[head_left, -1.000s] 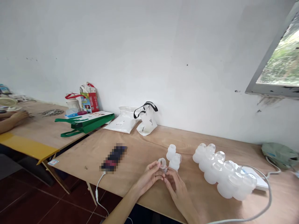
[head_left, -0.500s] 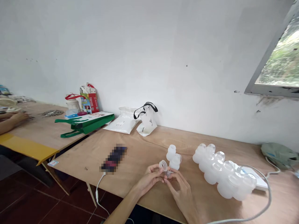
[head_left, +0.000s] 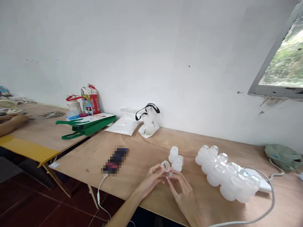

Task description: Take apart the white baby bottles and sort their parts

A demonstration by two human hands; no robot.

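Near the front edge of the wooden table [head_left: 142,148], my left hand [head_left: 151,178] pinches a small clear plastic bottle [head_left: 165,165] with its threaded mouth turned up and left. My right hand [head_left: 183,191] is closed at the bottle's lower end, its fingertips on a small clear part [head_left: 169,174]. Just behind the hands stand two small frosted bottles [head_left: 175,158]. A wrapped pack of several more frosted bottles [head_left: 224,176] lies to the right.
A blurred phone [head_left: 115,160] with a white cable lies left of my hands. White bags [head_left: 136,122] lean at the wall. A white device and cord [head_left: 260,184] sit right, a green cloth [head_left: 281,156] beyond. Another person's arm [head_left: 10,123] rests on the neighbouring table with a green bag [head_left: 87,123].
The bottle in my fingers has tipped slightly and my right hand's fingers have shifted at its lower end. Everything else stays in place.
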